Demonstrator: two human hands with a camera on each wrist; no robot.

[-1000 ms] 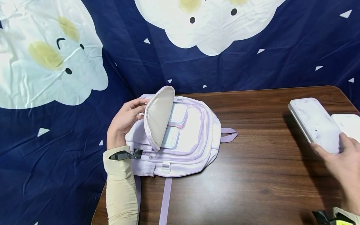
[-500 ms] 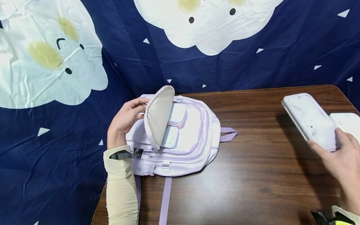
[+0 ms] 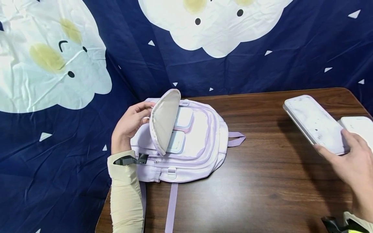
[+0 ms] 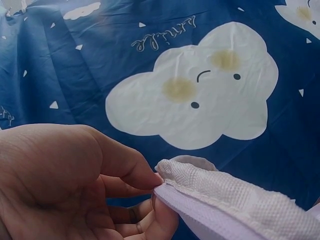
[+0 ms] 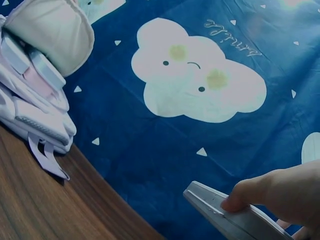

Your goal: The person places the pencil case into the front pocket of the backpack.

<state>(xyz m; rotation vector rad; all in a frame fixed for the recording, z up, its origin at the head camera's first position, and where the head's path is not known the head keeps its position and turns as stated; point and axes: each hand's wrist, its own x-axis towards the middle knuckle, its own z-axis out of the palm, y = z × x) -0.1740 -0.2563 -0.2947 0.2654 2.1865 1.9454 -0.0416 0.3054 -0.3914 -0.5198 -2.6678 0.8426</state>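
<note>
A lilac backpack (image 3: 204, 168) lies on the table with its front pocket flap (image 3: 165, 124) held up. My left hand (image 3: 128, 124) pinches the edge of this flap between thumb and fingers, as the left wrist view shows close up. Two small pastel boxes with rounded corners, a pink-edged box (image 3: 185, 117) and a pale blue box (image 3: 176, 142), stick out from under the flap. At the right, my right hand (image 3: 351, 161) grips the near end of a flat white rectangular case (image 3: 316, 124). The case is raised over the table, its shadow beneath it.
Another white rectangular item (image 3: 359, 127) lies on the wooden table (image 3: 262, 181) behind the right hand. A carry loop (image 3: 237, 139) sticks out from the backpack toward the right, and a strap (image 3: 172, 207) hangs toward the front. A blue cloud-print cloth (image 3: 122, 64) stands behind.
My right hand has moved left and slightly away from me, carrying the white case. The left hand keeps the flap up in the same place.
</note>
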